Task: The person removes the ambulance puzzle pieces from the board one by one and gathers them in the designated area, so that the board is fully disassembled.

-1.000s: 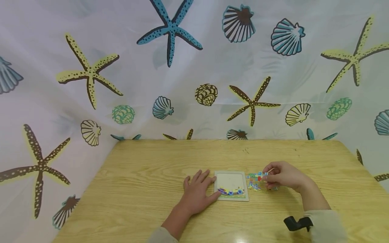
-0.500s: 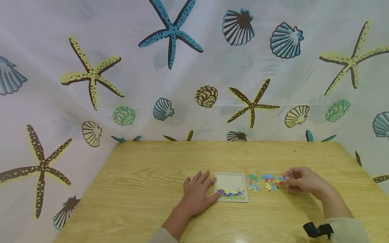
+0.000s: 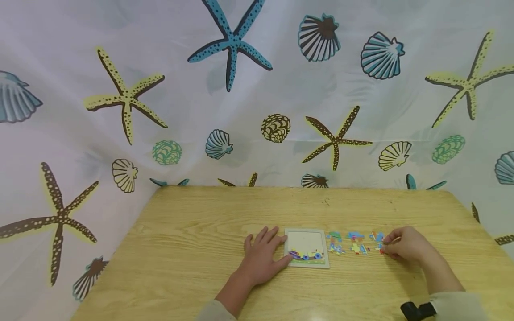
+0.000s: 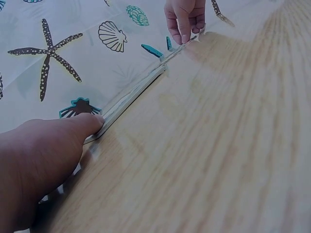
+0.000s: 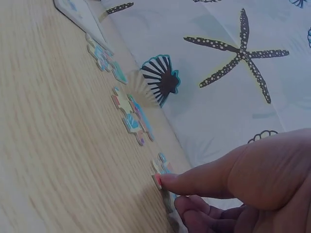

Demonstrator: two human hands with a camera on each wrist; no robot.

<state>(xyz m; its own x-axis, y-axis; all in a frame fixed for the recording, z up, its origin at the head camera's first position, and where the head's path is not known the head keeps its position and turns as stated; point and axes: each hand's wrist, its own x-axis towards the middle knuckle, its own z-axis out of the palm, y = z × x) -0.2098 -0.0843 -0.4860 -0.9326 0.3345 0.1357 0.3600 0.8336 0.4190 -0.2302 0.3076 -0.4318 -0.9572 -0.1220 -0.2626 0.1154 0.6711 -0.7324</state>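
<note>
My left hand (image 3: 263,256) lies on the table with fingers spread, its fingertips and thumb at the left edge of the puzzle tray (image 3: 307,266). The left wrist view shows the thumb (image 4: 90,125) at the tray's edge. Along the bottom of the tray, joined pieces form a picture with blue wheels; the upper part is pale and bare. To the right, my right hand (image 3: 407,245) pinches a puzzle piece (image 5: 159,180) with a red patch, low at the table. Its fingers hide part of that piece. Beside it lies another blue and orange puzzle piece (image 3: 376,236).
Several loose puzzle pieces lie in two rows right of the tray, including a green piece (image 3: 334,235), a blue piece (image 3: 355,235) and a yellow piece (image 3: 355,248). A curtain (image 3: 249,111) with starfish and shells hangs behind the wooden table (image 3: 180,249).
My right hand has moved right with the puzzle pieces from near the tray, then slightly toward me. One piece now lies by its fingers at the end of the back row. The left hand stays put.
</note>
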